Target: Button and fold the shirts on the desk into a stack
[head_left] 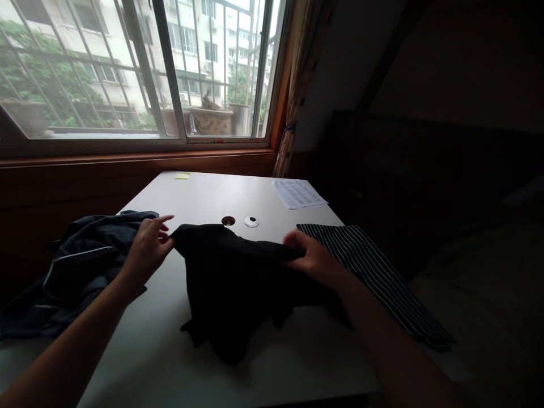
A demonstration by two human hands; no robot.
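A black garment hangs between my two hands over the white table, its lower part bunched and uneven; its exact kind cannot be made out. My left hand pinches its upper left corner between thumb and fingers, with the index finger stretched out. At the garment's upper right edge, my right hand is closed on the cloth. A crumpled dark blue garment with light piping lies left of my left hand. Behind my right forearm lies a flat black-and-white striped garment.
The white table stands below a barred window. Printed sheets lie at its far right and a yellow sticky note at its far left. A cable hole and a round white cap sit mid-table.
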